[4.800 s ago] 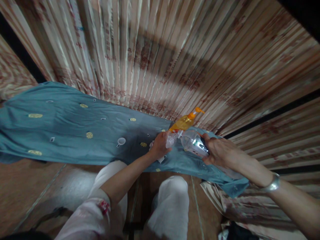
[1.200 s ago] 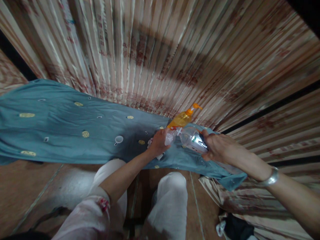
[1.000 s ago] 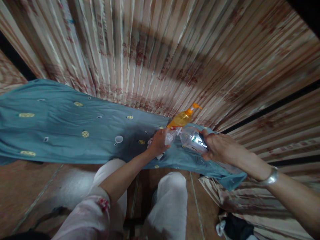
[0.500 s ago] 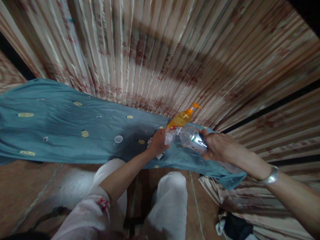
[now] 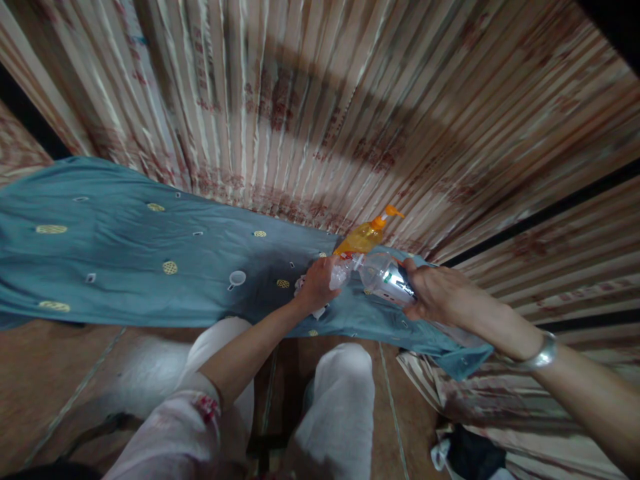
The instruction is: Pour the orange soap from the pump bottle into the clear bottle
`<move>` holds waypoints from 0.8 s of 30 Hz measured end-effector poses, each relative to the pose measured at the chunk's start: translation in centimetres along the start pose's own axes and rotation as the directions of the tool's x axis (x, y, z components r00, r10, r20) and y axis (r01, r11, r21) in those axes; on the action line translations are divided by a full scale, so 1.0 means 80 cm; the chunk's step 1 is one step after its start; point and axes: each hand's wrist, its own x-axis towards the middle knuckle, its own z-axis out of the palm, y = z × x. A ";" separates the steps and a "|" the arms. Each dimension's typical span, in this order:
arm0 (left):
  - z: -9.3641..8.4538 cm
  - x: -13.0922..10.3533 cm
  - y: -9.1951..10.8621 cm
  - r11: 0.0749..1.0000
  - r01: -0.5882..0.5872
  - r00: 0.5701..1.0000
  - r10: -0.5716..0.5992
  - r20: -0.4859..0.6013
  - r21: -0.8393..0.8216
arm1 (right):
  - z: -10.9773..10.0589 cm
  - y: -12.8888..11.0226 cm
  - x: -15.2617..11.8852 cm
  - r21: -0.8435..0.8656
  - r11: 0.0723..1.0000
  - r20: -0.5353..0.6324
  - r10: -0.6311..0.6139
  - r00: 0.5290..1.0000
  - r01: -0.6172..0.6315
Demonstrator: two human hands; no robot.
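My right hand [image 5: 434,292] is wrapped around a large clear plastic bottle [image 5: 383,275] with a label, tipped sideways so its neck points left. My left hand [image 5: 317,285] is closed around a small clear plastic container [image 5: 341,272], whose mouth meets the large bottle's neck; whether they touch I cannot tell. Just behind them stands a pump bottle [image 5: 364,237] of yellow-orange liquid with an orange pump head. Something whitish [image 5: 321,311] shows below my left hand, mostly hidden. A small round translucent piece [image 5: 237,278], perhaps a lid, lies to the left.
A blue-green cloth [image 5: 120,267] with yellow prints covers the long narrow surface before me. Pleated patterned curtains [image 5: 300,120] hang right behind it. Dark bars [image 5: 540,213] cross at the right. A black and white bundle [image 5: 475,453] lies low at right, near the tiled floor [image 5: 395,413].
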 end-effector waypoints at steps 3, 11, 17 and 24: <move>-0.001 0.000 0.002 1.000 0.012 1.000 -0.012 0.018 0.012 | -0.002 -0.001 0.000 -0.008 1.000 0.017 0.018 1.000 -0.018; -0.003 0.001 0.004 1.000 0.011 1.000 -0.011 0.021 0.008 | -0.002 0.000 0.001 0.003 1.000 0.023 0.015 1.000 -0.015; -0.004 0.001 0.006 1.000 0.022 0.999 -0.022 0.029 0.001 | -0.002 0.000 0.000 0.003 1.000 0.012 0.023 1.000 -0.023; -0.002 0.000 0.003 1.000 0.015 1.000 -0.016 0.017 0.009 | -0.002 -0.001 -0.001 0.001 1.000 -0.014 0.005 1.000 -0.005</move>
